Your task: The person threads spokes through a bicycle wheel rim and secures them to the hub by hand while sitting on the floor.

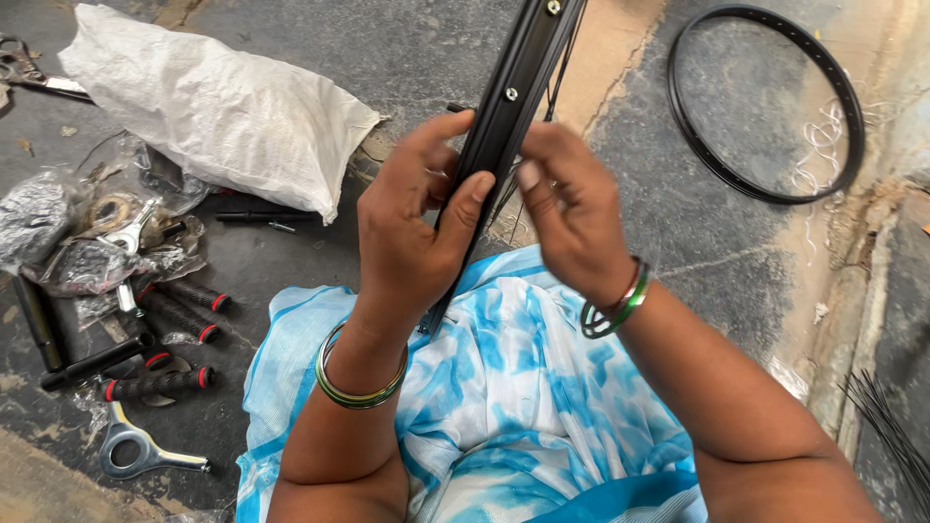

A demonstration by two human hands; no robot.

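The person is sitting on the floor (pixel 407 58) and holding a black bicycle wheel rim (pixel 504 107) up on its edge, over a lap covered in blue and white cloth (pixel 504 387). The left hand (pixel 412 228) is wrapping around the rim, with the thumb pressing on the front and the fingers curling behind. The right hand (pixel 572 213) is half closing at the rim's other side, and its fingertips are touching the rim or something tiny there; it is too blurry to tell which.

The wheel looks to be partway built. Thin spokes (pixel 562 58) are already showing behind the rim, and small silver dots are sitting in some holes. More loose spokes (pixel 886 426) are lying by the wall, so there is likely more to fit.

The rim is hard, smooth and shiny, like metal. A second bare black rim (pixel 765 102) is lying flat on the floor, round as a hoop. A white woven sack (pixel 223 107) is looking soft and lumpy. Black handlebar grips (pixel 160 383) with red ends are looking rubbery. A silver spanner (pixel 145 450) is lying near them, flat and shiny. The floor is grey, rough and cracked.
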